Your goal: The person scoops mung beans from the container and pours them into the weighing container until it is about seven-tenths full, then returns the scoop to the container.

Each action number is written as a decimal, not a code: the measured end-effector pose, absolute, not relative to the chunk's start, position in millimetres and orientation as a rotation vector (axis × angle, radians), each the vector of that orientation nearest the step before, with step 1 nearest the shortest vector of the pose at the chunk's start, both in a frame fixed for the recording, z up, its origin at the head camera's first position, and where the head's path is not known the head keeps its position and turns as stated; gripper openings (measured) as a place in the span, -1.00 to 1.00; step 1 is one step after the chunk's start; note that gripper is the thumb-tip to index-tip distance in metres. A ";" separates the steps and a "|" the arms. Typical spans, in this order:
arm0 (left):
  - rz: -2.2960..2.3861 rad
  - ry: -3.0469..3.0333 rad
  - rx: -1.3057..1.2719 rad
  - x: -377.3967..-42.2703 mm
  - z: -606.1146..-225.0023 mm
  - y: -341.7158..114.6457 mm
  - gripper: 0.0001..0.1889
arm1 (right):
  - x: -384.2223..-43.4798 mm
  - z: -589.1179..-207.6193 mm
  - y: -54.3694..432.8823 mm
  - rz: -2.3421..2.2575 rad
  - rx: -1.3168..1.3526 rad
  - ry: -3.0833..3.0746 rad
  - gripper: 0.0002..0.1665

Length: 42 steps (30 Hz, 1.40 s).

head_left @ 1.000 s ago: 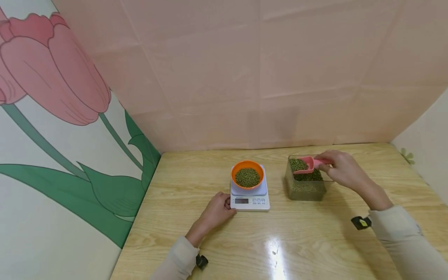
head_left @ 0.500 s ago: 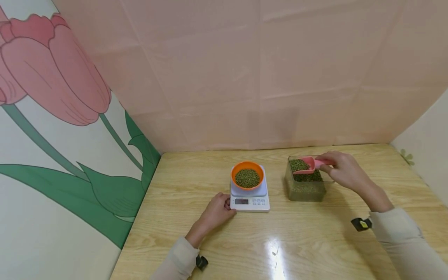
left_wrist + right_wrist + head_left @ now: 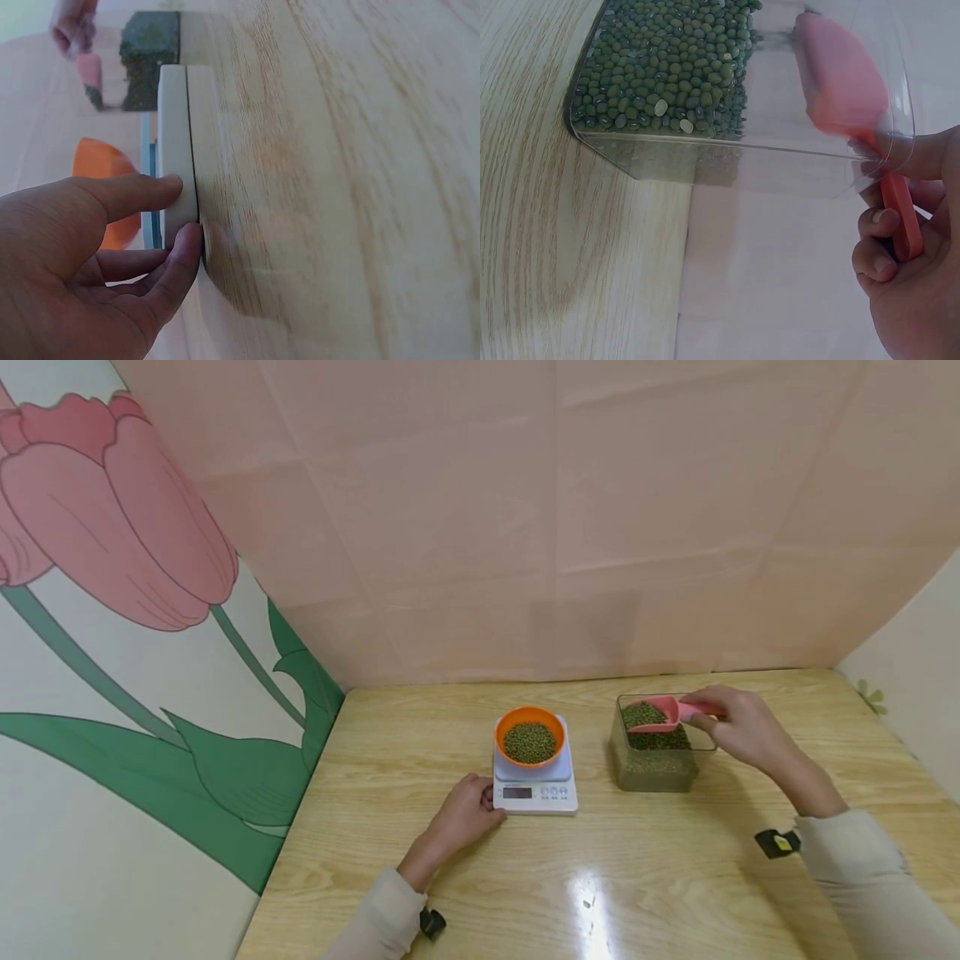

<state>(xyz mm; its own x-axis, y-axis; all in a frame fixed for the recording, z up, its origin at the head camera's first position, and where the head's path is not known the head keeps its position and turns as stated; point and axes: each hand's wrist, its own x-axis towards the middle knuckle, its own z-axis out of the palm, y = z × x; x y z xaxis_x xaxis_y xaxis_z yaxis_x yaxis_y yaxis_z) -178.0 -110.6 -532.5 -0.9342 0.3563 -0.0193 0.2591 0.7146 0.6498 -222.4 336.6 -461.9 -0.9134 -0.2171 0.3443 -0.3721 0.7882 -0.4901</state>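
Note:
A white kitchen scale (image 3: 561,804) with a small display lies on the table. On it stands an orange bowl (image 3: 529,714) of green mung beans (image 3: 529,742). My left hand (image 3: 463,810) holds the scale's near left corner, thumb against its front edge and fingers curled at its side. To the right is a clear square container (image 3: 658,778), partly filled with mung beans (image 3: 671,67). My right hand (image 3: 750,732) grips the handle of a pink scoop (image 3: 670,710) at the container's mouth. Beans show in the scoop; the right wrist view sees its underside through the clear wall, above the bean pile.
The wood-grain table (image 3: 375,760) meets a pink-covered wall (image 3: 450,568) at the back. At the left is a wall with a tulip picture (image 3: 127,510), at the right a pale wall (image 3: 915,652). Light glares on the table's near part.
The scoop in my right hand has shifted very slightly to the right over the container. My left hand, the scale and the bowl stay where they were.

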 end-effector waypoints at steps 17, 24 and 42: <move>1.023 2.773 0.503 -178.5 -533.6 -110.5 -0.76 | -222.1 -460.5 340.5 0.871 0.439 -2.683 -0.69; 1.017 2.777 0.498 -177.9 -532.3 -110.0 -0.75 | -222.2 -460.2 342.1 0.854 0.454 -2.651 -0.72; 1.005 2.778 0.491 -177.0 -530.8 -110.2 -0.74 | -220.9 -458.2 350.0 0.883 0.401 -2.652 -0.74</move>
<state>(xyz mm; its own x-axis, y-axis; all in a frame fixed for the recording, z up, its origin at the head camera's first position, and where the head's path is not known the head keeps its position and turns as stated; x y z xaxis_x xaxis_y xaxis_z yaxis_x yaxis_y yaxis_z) -177.0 -110.2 -530.8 -0.9356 0.3520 -0.0267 0.2535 0.7225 0.6432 -220.9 350.0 -458.2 -0.9105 -0.1625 0.3803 -0.3580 0.7700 -0.5281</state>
